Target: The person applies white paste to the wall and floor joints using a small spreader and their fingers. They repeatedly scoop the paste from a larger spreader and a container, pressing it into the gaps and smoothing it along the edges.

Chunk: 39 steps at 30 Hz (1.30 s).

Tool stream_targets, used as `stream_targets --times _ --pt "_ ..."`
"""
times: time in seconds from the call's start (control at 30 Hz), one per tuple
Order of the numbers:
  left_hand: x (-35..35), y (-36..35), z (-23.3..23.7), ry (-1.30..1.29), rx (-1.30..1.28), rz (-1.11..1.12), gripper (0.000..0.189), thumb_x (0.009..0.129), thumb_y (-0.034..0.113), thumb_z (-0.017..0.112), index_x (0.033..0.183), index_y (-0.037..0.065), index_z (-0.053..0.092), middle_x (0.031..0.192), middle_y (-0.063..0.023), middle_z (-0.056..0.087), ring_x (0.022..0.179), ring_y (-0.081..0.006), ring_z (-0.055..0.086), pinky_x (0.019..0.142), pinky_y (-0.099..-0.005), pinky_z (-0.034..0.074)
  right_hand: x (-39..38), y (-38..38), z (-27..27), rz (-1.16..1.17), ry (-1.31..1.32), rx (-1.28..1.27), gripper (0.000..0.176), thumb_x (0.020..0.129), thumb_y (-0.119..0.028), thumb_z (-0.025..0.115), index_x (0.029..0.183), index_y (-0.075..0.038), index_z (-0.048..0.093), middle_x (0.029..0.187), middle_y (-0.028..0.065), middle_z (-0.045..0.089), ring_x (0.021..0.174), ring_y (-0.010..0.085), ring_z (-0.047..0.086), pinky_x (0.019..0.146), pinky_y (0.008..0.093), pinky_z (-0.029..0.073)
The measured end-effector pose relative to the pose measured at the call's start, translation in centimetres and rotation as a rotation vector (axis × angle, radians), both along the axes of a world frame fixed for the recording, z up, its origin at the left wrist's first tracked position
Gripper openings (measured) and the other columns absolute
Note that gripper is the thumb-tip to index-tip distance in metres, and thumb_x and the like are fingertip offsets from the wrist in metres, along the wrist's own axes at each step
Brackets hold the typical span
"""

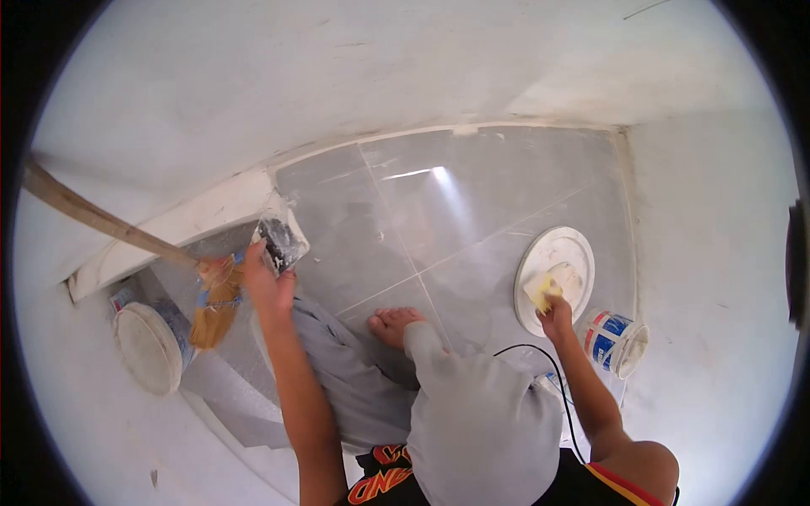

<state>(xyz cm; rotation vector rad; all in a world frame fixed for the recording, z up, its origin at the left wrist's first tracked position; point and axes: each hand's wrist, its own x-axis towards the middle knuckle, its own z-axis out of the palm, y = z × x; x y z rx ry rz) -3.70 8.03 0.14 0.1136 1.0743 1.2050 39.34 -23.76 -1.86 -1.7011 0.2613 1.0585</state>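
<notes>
1. Crouched low on a grey tiled floor (472,202), a person works in a corner of white walls (337,76), seen from above.
2. Left hand (268,285): its grip is closed around the handle of a trowel (283,242). The blade is smeared with white paste and sits at the end of a white ledge (194,219), where the ledge meets the floor.
3. Right hand (557,316): its fingers are pinched shut on a yellow sponge (542,290), which rests on a round white lid (548,240) lying flat on the tiles, well apart from the trowel.
4. Just right of the lid, a small blue, red and white can (614,340) lies tipped on its side.
5. Just left of the left hand is a straw broom (215,308), its long wooden handle slanting up to the left. Below it stands a white bucket (148,346).
6. One bare foot (395,323) rests on the tiles between the arms, and a black cable (540,354) loops near the right forearm.
7. Progress, as a judgement: part done. White smears mark the ledge end and the foot of the far wall, and paste lies on the blade and the lid, so more seems left to spread or wipe.
</notes>
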Motion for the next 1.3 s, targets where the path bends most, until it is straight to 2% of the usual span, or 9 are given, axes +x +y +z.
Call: stream_targets --times 0.13,0.2,0.27,0.3,0.43,0.57,1.03,1.17,1.3 --pt "0.3 0.1 -0.4 0.015 0.040 0.001 0.023 0.078 0.014 0.050 0.099 0.006 0.053 0.091 -0.0029 0.057 0.081 -0.0140 0.056 0.065 -0.0283 0.045 2.3 -9.4 -4.3 -0.118 0.093 -0.062 0.038 0.075 -0.017 0.058 0.112 -0.014 0.052 0.089 0.0061 0.057 0.078 0.0174 0.053 0.066 0.0325 0.042" --pt "-0.6 -0.5 -0.3 0.111 0.041 -0.077 0.024 0.079 0.014 0.048 0.101 0.005 0.052 0.094 -0.0040 0.056 0.086 -0.0148 0.056 0.071 -0.0301 0.046 3.7 -11.8 -6.6 0.632 -1.373 -1.038 0.044 0.079 -0.024 0.058 0.110 0.005 0.050 0.083 0.0205 0.058 0.085 0.0282 0.055 0.074 0.0393 0.042" --pt "0.2 0.0 0.3 0.106 0.052 -0.105 0.023 0.078 0.014 0.046 0.100 0.006 0.052 0.091 -0.0031 0.056 0.084 -0.0135 0.056 0.070 -0.0300 0.048 0.4 -3.6 -1.4 0.405 -1.173 -0.760 0.044 0.081 -0.018 0.056 0.114 0.008 0.046 0.082 0.0185 0.057 0.078 0.0244 0.055 0.071 0.0354 0.043" --pt "0.6 0.0 0.0 0.013 0.066 -0.094 0.025 0.079 0.014 0.046 0.101 0.006 0.052 0.090 -0.0029 0.056 0.083 -0.0129 0.056 0.070 -0.0294 0.048 0.1 -1.3 -2.8 0.347 -0.974 -0.161 0.042 0.081 -0.009 0.053 0.119 0.005 0.043 0.077 0.0135 0.055 0.075 0.0178 0.054 0.066 0.0300 0.043" --pt "1.7 -0.2 0.8 -0.018 0.042 -0.115 0.025 0.078 0.012 0.045 0.102 0.005 0.052 0.089 -0.0026 0.056 0.079 -0.0118 0.056 0.070 -0.0279 0.048 -9.6 16.7 1.1 1.133 -1.151 0.262 0.038 0.078 -0.001 0.053 0.116 -0.002 0.049 0.090 0.0139 0.056 0.075 0.0227 0.053 0.069 0.0295 0.045" --pt "1.0 -0.4 0.0 0.099 0.071 -0.138 0.025 0.079 0.011 0.045 0.100 0.002 0.054 0.088 -0.0023 0.057 0.078 -0.0100 0.056 0.068 -0.0235 0.046 -19.2 28.0 7.1 1.516 -1.036 0.670 0.039 0.074 0.001 0.051 0.112 -0.005 0.053 0.095 0.0161 0.052 0.081 0.0271 0.051 0.071 0.0314 0.044" --pt "0.9 -0.1 -0.3 -0.009 0.078 -0.198 0.027 0.079 0.008 0.045 0.103 -0.001 0.054 0.093 -0.0041 0.058 0.085 -0.0110 0.053 0.077 -0.0233 0.040 -22.7 34.5 7.5 1.692 -0.902 0.914 0.045 0.064 0.019 0.045 0.094 -0.010 0.063 0.091 0.0084 0.045 0.082 0.0230 0.049 0.074 0.0288 0.042" --pt "-0.2 -0.2 -0.4 0.021 0.005 -0.034 0.022 0.079 0.012 0.046 0.096 0.002 0.055 0.090 -0.0038 0.058 0.076 -0.0121 0.056 0.063 -0.0249 0.045 -22.4 34.9 6.7 1.691 -0.656 0.899 0.045 0.062 0.016 0.046 0.094 -0.010 0.063 0.090 0.0086 0.048 0.082 0.0245 0.051 0.070 0.0308 0.044" --pt "-1.9 0.9 1.1 0.003 -0.153 0.346 0.013 0.079 0.015 0.045 0.086 0.006 0.053 0.074 -0.0025 0.059 0.058 -0.0133 0.056 0.044 -0.0250 0.042 -22.7 37.7 2.7 1.831 -1.239 0.675 0.052 0.065 0.008 0.049 0.113 -0.010 0.048 0.089 0.0094 0.050 0.079 0.0228 0.053 0.065 0.0295 0.045"
